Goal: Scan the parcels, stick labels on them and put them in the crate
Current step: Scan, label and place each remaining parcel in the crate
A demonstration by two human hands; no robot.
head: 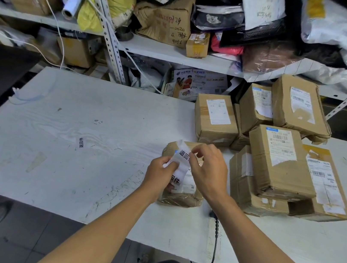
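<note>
Left hand (160,174) pinches the lower part of a white label strip (180,164), fingers curled round it; right hand (207,170) pinches the strip's upper end between thumb and fingertips, apparently peeling one label off. Both hands hover directly over the small taped parcel (180,197) — it lies flat on the white table (76,139), near the front edge.

Judgement on progress: this parcel is at the labelling step. Its own shipping label shows, but no new sticker appears on it yet. Whether it is already scanned cannot be told.

Just right of the parcel, under the right forearm, a black cable (215,239) runs off the table's front edge — probably the scanner's, though the scanner itself is hidden.

Further right of the parcel, a stack of brown cardboard boxes (276,158) waits, each with a printed shipping label; none shows the bold black-character sticker. These look undone, so most of the work remains.

Left of the parcel, one stray sticker (81,142) is stuck to the tabletop.

Behind the parcel, shelving (168,51) is crammed with bags and boxes.

No crate is in view; nothing can be counted as put away.
</note>
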